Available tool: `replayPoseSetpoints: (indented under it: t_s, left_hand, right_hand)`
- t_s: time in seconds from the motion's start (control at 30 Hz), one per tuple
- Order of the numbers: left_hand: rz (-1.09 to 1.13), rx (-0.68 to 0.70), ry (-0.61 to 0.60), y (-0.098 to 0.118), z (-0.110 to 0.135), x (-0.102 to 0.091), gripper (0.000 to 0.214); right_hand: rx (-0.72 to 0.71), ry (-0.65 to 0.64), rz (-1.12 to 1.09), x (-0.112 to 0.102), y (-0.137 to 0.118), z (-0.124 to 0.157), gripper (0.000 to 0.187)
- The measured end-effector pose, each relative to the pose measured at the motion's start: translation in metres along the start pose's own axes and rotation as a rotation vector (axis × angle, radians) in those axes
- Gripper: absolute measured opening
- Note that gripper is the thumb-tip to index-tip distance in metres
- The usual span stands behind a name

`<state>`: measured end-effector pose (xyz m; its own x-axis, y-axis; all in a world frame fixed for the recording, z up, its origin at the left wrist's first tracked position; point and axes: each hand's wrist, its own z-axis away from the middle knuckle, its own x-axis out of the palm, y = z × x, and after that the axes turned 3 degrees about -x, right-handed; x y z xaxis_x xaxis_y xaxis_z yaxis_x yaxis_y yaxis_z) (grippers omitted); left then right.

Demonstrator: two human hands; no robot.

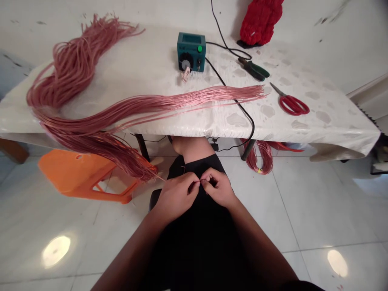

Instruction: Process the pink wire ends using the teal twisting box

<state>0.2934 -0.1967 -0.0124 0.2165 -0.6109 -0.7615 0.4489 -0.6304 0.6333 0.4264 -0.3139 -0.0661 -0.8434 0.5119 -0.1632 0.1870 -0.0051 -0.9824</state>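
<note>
Above my lap, my left hand (176,195) and my right hand (220,188) meet fingertip to fingertip, both closed in a pinch. Between them is a thin pink cord (160,177), mostly hidden by the fingers; one stretch of it runs from my left hand to the hanging bundle. That large bundle of pink cords (100,117) lies along the table's front edge. One end is fanned out to the right on the tabletop, and another part droops over the edge. A looped mass of the same cords (72,72) rests at the back left.
On the table (145,56) stand a teal box with a knob (191,50) and black cables. Dark-handled pliers (254,69), red-handled scissors (291,103) and a red fuzzy bundle (261,22) lie right. Below are an orange stool (72,171) and a tied pink coil (263,161).
</note>
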Motion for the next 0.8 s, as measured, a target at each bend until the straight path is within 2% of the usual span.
replayPoseSetpoints:
  t_s: [0.2,0.37,0.6,0.8]
  left_hand:
    - [-0.009,0.008,0.033,0.0001,0.0014,0.0005,0.016]
    - [-0.013,0.028,0.052,-0.0014,0.0022,0.0011,0.016]
    - [-0.044,0.057,0.084,-0.0003,0.0016,0.0,0.014]
    - [-0.074,0.119,0.098,-0.0034,0.0011,0.0017,0.016]
  right_hand:
    - [0.012,-0.015,-0.072,-0.0048,-0.0015,0.0002,0.008]
    - [-0.004,-0.025,-0.042,-0.0034,-0.0019,0.0001,0.005]
    - [0.014,-0.019,-0.076,-0.0065,0.0006,0.0003,0.013]
    - [0.017,-0.107,-0.046,-0.0076,-0.0084,-0.0018,0.02]
